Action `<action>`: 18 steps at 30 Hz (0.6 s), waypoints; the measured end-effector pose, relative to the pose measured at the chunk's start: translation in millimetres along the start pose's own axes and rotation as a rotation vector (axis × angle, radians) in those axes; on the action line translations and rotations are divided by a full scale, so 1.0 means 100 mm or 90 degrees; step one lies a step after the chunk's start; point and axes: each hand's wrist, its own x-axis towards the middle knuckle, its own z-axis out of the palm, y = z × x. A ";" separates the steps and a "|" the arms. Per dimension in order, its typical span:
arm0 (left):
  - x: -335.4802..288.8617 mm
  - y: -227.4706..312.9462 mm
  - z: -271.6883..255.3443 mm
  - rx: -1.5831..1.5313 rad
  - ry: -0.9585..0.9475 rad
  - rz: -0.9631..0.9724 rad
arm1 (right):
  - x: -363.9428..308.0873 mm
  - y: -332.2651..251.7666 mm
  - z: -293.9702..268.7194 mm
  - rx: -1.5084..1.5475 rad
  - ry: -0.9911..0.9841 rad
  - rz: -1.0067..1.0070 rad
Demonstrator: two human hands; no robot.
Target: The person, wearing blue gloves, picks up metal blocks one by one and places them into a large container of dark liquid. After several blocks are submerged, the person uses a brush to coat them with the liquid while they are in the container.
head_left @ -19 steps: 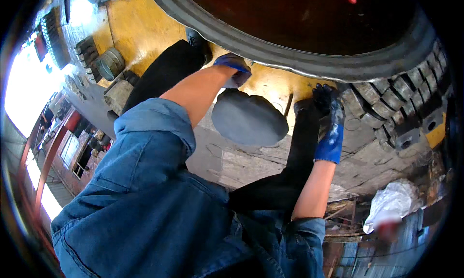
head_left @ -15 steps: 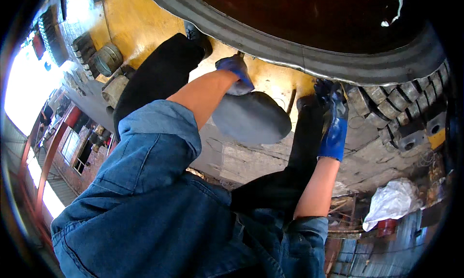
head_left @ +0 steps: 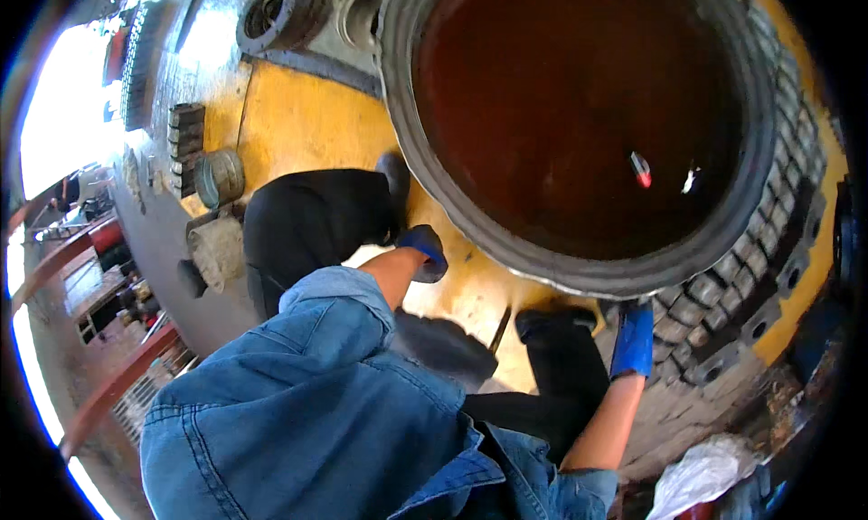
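Observation:
A wide round tub (head_left: 398, 95) with a thick grey wavy rim stands in front of me, holding dark reddish-brown liquid (head_left: 561, 122). My left hand (head_left: 425, 252), in a dark blue glove, is closed left of the tub's near side, apart from the rim. Whatever it may hold is hidden. My right hand (head_left: 633, 339), in a blue glove, is at the rim's near right edge, its fingers out of sight. Below my left hand lies a dark grey rounded pad (head_left: 443, 346), partly covered by my sleeve. A thin dark rod (head_left: 500, 328) lies beside the pad.
Blocky metal track-like segments (head_left: 768, 222) curve round the tub's right side. Yellow plate (head_left: 312, 113) covers the floor at left, with a metal can (head_left: 219, 178) on it. A flanged round part (head_left: 280, 14) sits at the far left; a white sack (head_left: 705, 475) lies lower right.
The view has shifted, showing more of the tub and its liquid. My left hand has come away from the rim. My right hand's fingers, visible before, are now hidden at the rim.

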 end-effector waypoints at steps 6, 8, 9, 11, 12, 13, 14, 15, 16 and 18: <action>1.51 -0.51 -0.49 -0.595 0.316 0.025 | 0.25 -0.23 -0.33 -0.226 0.051 -0.186; 1.39 -0.51 -0.87 -0.709 0.291 -0.048 | 0.39 -0.48 -0.60 -0.275 0.092 -0.256; 1.16 -0.52 -1.01 -0.798 0.312 -0.016 | 0.44 -0.63 -0.70 -0.316 0.072 -0.409; 0.62 -0.50 -1.29 -1.065 0.175 -0.071 | 0.46 -0.88 -0.81 -0.323 -0.011 -0.524; 0.36 -0.47 -1.37 -1.293 0.246 -0.207 | 0.50 -1.05 -0.73 -0.220 0.037 -0.479; 0.20 -0.57 -1.60 -1.311 0.351 -0.167 | 0.49 -1.13 -0.59 -0.156 0.057 -0.461; 0.10 -0.68 -1.77 -1.337 0.428 -0.141 | 0.46 -1.22 -0.38 -0.090 0.077 -0.446; 0.07 -0.80 -1.91 -1.361 0.494 -0.122 | 0.32 -1.12 -0.21 -0.080 0.088 -0.449; 0.08 -0.96 -2.02 -1.383 0.557 -0.107 | 0.20 -1.06 0.01 -0.069 0.064 -0.416; 0.23 -1.33 -2.19 -1.137 0.586 -0.191 | -0.06 -0.74 0.40 -0.127 0.100 -0.444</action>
